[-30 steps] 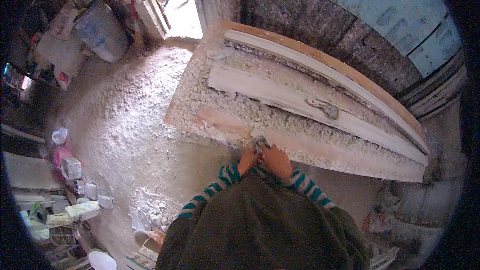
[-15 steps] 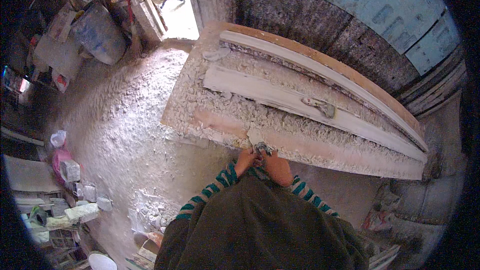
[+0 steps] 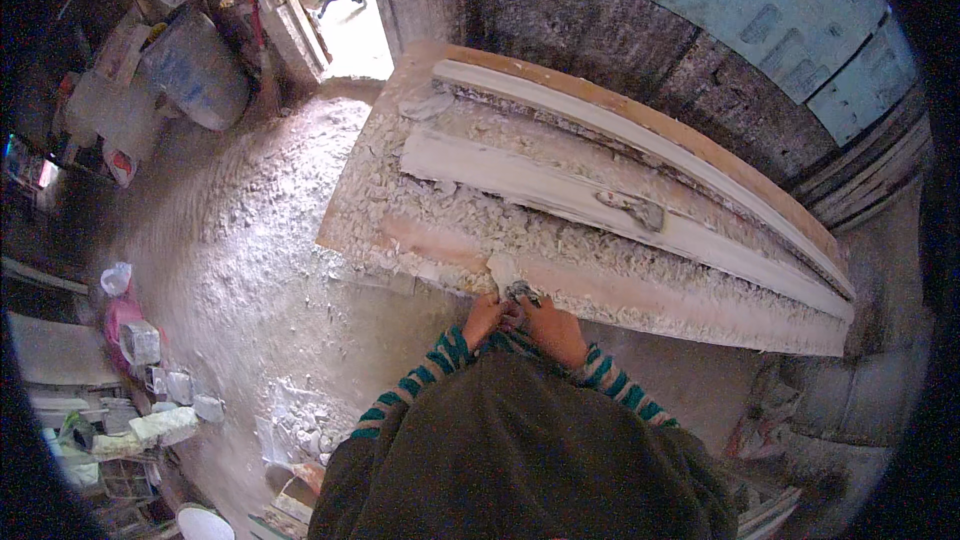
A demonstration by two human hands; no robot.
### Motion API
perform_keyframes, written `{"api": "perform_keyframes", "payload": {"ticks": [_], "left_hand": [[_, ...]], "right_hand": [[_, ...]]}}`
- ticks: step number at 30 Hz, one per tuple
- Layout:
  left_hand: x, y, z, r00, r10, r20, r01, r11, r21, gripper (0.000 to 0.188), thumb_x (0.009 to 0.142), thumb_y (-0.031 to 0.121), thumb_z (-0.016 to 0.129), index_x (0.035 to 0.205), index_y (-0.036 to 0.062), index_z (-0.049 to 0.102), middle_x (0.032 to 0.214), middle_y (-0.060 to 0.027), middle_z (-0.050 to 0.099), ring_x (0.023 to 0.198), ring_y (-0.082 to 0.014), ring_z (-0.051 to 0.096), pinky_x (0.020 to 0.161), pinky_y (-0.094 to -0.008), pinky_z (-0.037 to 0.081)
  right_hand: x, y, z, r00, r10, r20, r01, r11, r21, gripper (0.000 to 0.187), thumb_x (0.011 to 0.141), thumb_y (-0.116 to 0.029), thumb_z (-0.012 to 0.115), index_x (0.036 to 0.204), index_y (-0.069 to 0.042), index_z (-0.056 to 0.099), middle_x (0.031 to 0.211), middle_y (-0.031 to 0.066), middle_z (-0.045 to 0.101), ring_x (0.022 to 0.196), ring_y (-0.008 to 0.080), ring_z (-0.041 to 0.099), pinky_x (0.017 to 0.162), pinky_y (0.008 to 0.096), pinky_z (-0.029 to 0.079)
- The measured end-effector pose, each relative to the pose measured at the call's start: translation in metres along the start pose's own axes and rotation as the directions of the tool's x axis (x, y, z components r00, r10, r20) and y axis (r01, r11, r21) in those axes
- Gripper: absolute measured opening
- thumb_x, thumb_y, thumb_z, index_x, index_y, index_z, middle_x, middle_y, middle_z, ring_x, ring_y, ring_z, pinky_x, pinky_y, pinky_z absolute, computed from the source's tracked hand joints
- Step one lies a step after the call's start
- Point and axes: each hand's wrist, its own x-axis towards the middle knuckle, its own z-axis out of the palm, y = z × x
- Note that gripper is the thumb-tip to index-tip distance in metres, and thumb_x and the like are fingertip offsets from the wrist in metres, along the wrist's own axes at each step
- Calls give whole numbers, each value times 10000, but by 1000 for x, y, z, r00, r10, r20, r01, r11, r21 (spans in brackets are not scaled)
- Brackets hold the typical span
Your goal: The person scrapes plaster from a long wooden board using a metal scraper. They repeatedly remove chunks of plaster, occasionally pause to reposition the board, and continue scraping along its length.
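My left hand [image 3: 482, 322] and my right hand [image 3: 556, 330] are close together at the near edge of a wooden board [image 3: 640, 295]. Both have curled fingers. By the right fingertips is a small dark grey lump [image 3: 521, 291]; I cannot make out its kind. A pale flat piece [image 3: 503, 266] lies just beyond the fingers, and it is unclear whether the left hand grips it. Pale crumbly shavings [image 3: 450, 205] cover much of the board. Along it lie two long whitish strips, a middle one [image 3: 500, 172] and a far one [image 3: 600, 115]. A small tool with a flat end [image 3: 640, 210] rests on the middle strip.
A dusty barrel [image 3: 200, 70] stands at the back left, near a bright doorway [image 3: 358, 30]. White blocks [image 3: 165, 424] and a pink bag [image 3: 120, 320] sit at the lower left. Light blue panels [image 3: 740, 0] lean against the far wall. White dust coats the floor [image 3: 240, 220].
My left hand has shifted slightly left, toward the pale bits at the board's edge. The right hand stays nearly in place by the dark lump. The view has moved a little.
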Motion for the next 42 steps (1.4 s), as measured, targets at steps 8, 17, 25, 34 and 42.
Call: {"api": "perform_keyframes", "payload": {"ticks": [8,17,25,34,42], "left_hand": [[-2,-4,3,999,-32,-8,31,995,-94,209,868,192,512,980,18,541,808,-100,612,642,-172,595,555,-281,496],[-10,31,4,995,-10,-100,74,749,658,344,876,308,471,919,-20,564,818,-181,610,747,-332,594,682,-427,457],[30,45,-37,824,500,266,-413,210,886,425,715,174,613,1118,73,525,1150,-156,507,1040,-351,460,863,-446,415],[37,74,-37,940,154,304,-321,107,941,513,662,255,685,1136,135,533,1076,-116,516,1000,-330,462,878,-472,383],[-6,81,-30,991,82,-109,-68,989,133,308,828,195,517,1112,78,509,1108,-159,523,957,-342,532,793,-427,469]], "right_hand": [[48,10,2,999,36,-22,-33,989,147,442,827,-180,459,1259,-95,415,955,279,544,736,388,595,620,443,501],[21,60,-13,994,94,62,-113,833,542,403,889,-173,384,1287,-124,422,1090,171,578,921,327,573,818,400,438],[-15,59,-21,979,166,116,-202,780,592,402,892,-168,410,1292,-137,418,1123,180,555,975,327,551,849,388,425],[-14,63,-14,981,194,-18,-158,847,508,391,895,-186,421,1286,-203,428,897,204,556,827,364,541,732,428,429],[-15,48,-31,981,193,-2,-172,878,447,393,895,-179,411,1288,-206,422,900,191,548,811,350,542,716,423,433]]}}
